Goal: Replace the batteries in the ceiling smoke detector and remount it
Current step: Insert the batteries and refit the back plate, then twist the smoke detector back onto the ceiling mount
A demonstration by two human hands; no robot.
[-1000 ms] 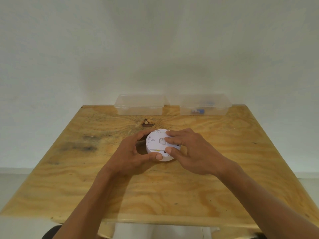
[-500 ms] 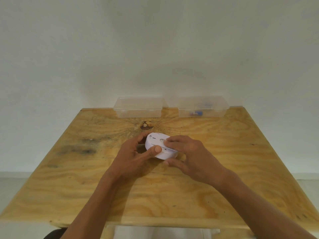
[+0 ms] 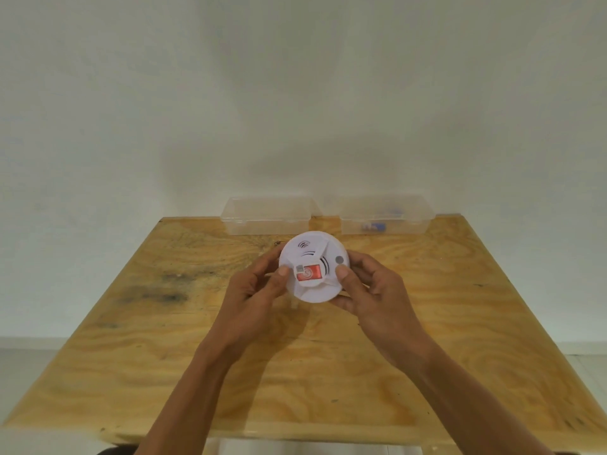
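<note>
The detector (image 3: 312, 267), a round white disc, is held up over the middle of the worktop (image 3: 492, 323), tilted so its front face looks toward the camera. That face shows curved vent slits, a small grey button near its right edge, and a red label (its print too small to read) near the centre with a little grey square just left of it. The left hand (image 3: 253, 300) grips the disc's left side, thumb tip pressed on the face beside the label and the other fingers curled behind the rim. The right hand (image 3: 377, 297) grips the right side the same way, thumb tip on the face just below the grey button, fingers wrapped round the rim and the back. Both forearms reach in from the near edge of the plywood worktop, which has dark smudges on its left part. At the far edge, against the pale wall, two clear boxes sit side by side: the left box (image 3: 267, 216) looks bare inside, the right box (image 3: 387, 215) holds a small blue item, too blurred to identify.
</note>
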